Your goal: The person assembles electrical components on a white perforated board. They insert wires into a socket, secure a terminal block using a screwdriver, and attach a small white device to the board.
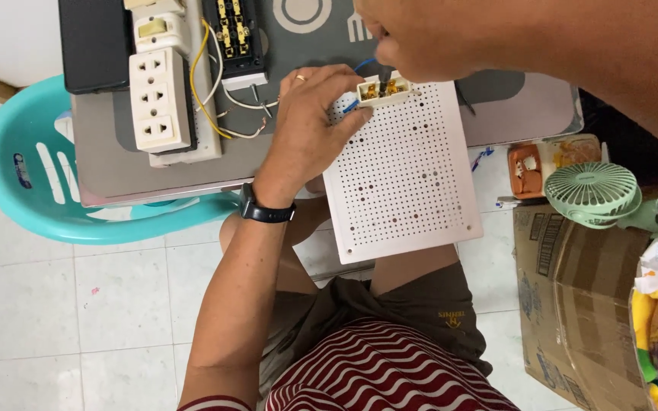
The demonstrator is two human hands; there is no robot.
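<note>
The person sits with a white board full of small holes resting on the knees and leaning on the edge of the counter. At the top edge of the board sits a small white block with brass parts inside. The left hand lies flat on the board with its fingers bent around the block, holding it in place. The right hand is closed around a screwdriver, and the dark tip points straight down into the block. A blue wire runs up from just beside the block. This looks like the step of fixing the block to the board, or tightening a screw in it. The next move likely calls for turning the tool slowly while the left hand keeps the block from sliding, with the tip kept in the screw. On the counter, well apart to the left, lie a white socket strip and a black part with brass clips, joined by yellow and white wires. A green fan sits on a box to the right.
</note>
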